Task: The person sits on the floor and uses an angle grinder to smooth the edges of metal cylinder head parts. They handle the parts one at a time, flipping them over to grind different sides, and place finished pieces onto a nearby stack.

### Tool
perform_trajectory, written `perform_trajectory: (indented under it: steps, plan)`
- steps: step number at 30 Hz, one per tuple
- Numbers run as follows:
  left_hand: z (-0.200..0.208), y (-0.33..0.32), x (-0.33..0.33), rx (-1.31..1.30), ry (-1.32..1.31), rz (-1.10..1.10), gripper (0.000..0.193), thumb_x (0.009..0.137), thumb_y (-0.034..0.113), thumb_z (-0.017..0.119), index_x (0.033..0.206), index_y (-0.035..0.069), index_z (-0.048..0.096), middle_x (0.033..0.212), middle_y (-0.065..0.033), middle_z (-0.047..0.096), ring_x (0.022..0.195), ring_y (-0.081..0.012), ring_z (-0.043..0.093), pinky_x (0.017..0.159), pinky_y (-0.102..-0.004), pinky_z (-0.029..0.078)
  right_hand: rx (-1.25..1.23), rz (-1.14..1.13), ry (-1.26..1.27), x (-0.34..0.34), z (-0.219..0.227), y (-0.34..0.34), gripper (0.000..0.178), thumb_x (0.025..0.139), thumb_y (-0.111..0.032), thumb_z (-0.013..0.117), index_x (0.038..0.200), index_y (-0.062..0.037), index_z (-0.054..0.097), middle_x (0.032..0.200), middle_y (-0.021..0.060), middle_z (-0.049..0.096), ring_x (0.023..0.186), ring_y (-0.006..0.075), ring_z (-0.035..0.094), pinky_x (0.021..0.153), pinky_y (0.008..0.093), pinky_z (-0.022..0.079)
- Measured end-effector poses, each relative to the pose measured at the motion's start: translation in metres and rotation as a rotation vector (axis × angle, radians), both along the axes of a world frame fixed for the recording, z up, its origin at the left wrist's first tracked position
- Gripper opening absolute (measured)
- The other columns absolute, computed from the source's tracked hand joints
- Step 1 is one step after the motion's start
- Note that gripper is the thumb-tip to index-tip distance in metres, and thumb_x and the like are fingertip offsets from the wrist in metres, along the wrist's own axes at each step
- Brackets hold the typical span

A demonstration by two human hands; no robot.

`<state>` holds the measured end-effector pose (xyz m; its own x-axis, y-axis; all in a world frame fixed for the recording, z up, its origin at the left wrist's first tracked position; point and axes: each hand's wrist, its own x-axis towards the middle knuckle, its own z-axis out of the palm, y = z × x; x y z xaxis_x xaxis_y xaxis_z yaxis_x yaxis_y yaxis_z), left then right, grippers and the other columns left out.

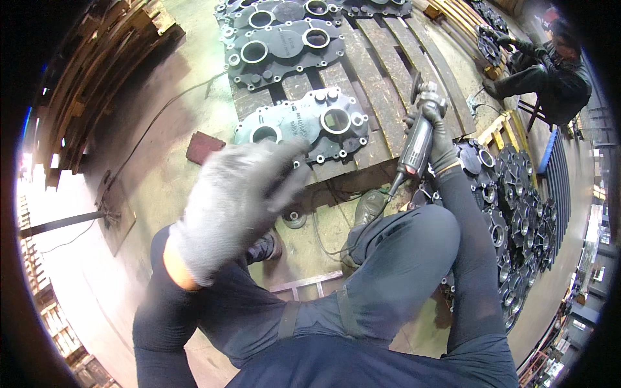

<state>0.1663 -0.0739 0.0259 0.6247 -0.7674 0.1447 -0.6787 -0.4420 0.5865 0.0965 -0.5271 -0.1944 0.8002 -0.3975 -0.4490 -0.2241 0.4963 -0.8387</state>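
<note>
My right hand (pixel 442 139), in a dark grey glove, is wrapped round an angle grinder (pixel 417 145) held upright to the right of the pallet, its disc end up and its cord running down. My left hand (pixel 236 204), in a light grey glove, is raised close to the camera and blurred. Its fingers stretch to the right, somewhat apart, and nothing shows in them. Behind it, on the near end of a wooden pallet (pixel 381 71), lies a cast metal cover plate (pixel 301 123) with two large round holes. My left hand hides part of its near left edge.
Several darker cover plates (pixel 284 42) lie farther back on the pallet. More castings (pixel 511 194) are piled at the right. A reddish-brown pad (pixel 204 147) lies on the floor at left, near stacked pallets (pixel 103 71). A co-worker (pixel 556 71) sits at the far right.
</note>
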Motion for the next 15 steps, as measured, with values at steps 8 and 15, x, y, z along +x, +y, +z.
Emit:
perform_trajectory:
  steps: [8, 15]
  plan:
    - [-0.053, -0.052, 0.008, 0.522, 0.140, -0.345, 0.031, 0.107, 0.031, 0.066, 0.124, 0.005, 0.062, 0.099, -0.0179, 0.072, 0.094, -0.0408, 0.073, 0.083, -0.0512, 0.057, 0.555, -0.059, -0.308, -0.008, -0.059, 0.004, 0.075, 0.102, -0.045, 0.081, 0.144, 0.0100, 0.053, 0.121, 0.0160, 0.071, 0.100, 0.0253, 0.077, 0.094, 0.0403, 0.069]
    - [-0.056, -0.062, 0.006, 0.564, 0.057, -0.322, 0.038, 0.105, 0.031, 0.068, 0.133, 0.006, 0.064, 0.096, -0.0140, 0.071, 0.090, -0.0348, 0.072, 0.085, -0.0487, 0.055, 0.901, 0.010, -0.421, 0.020, -0.113, 0.006, 0.105, 0.095, -0.062, 0.083, 0.153, 0.0145, 0.042, 0.115, 0.0145, 0.071, 0.099, 0.0223, 0.078, 0.089, 0.0397, 0.071]
